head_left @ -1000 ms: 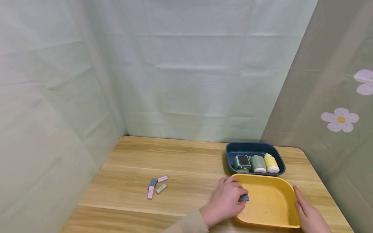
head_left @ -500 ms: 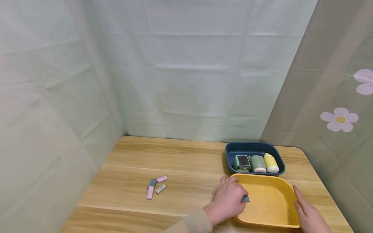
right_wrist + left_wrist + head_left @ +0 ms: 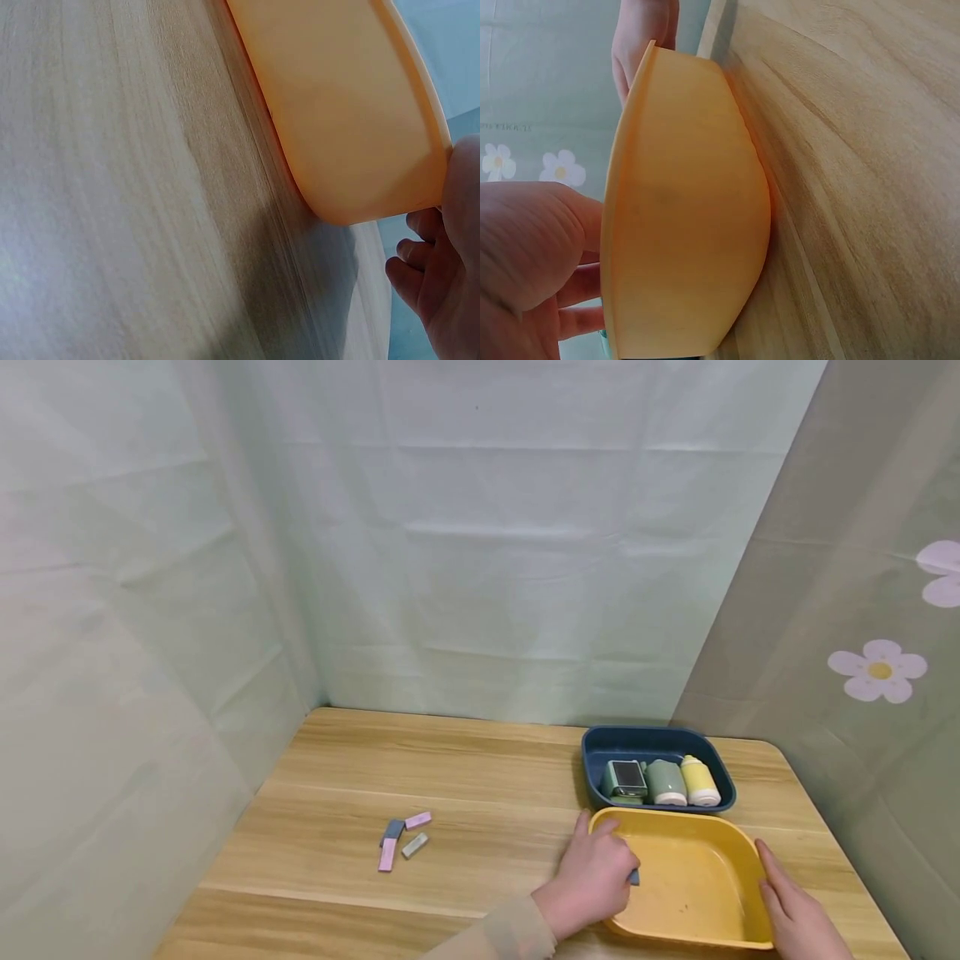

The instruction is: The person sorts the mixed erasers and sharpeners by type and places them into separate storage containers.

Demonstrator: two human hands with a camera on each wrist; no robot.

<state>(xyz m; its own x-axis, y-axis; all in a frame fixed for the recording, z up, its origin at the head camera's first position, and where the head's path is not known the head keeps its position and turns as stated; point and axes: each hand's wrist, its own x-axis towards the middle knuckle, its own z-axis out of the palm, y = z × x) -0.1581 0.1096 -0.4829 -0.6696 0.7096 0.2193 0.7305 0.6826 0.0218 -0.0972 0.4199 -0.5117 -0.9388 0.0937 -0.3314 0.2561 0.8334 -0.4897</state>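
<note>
A yellow plastic tub (image 3: 693,885) sits at the table's near right. My left hand (image 3: 592,877) reaches over its left rim and holds a small blue-grey block (image 3: 634,877). Only one corner of the block shows past the fingers. In the left wrist view the left hand (image 3: 532,247) hides the block, and the tub's outer wall (image 3: 682,202) fills the middle. My right hand (image 3: 798,910) holds the tub's right rim. In the right wrist view this right hand (image 3: 442,255) is at the tub's corner, with some fingers bent.
Behind the tub stands a dark blue tub (image 3: 622,737) with a green item with a dark screen (image 3: 626,777), a green bottle-like thing (image 3: 665,781) and a yellow one (image 3: 699,781). Several small pink, blue-grey and pale blocks (image 3: 386,854) lie on the wooden table (image 3: 480,760), left.
My left hand has shifted slightly to the right and turned at the tub's left rim, so less of the blue-grey block shows. My right hand has stayed in place.
</note>
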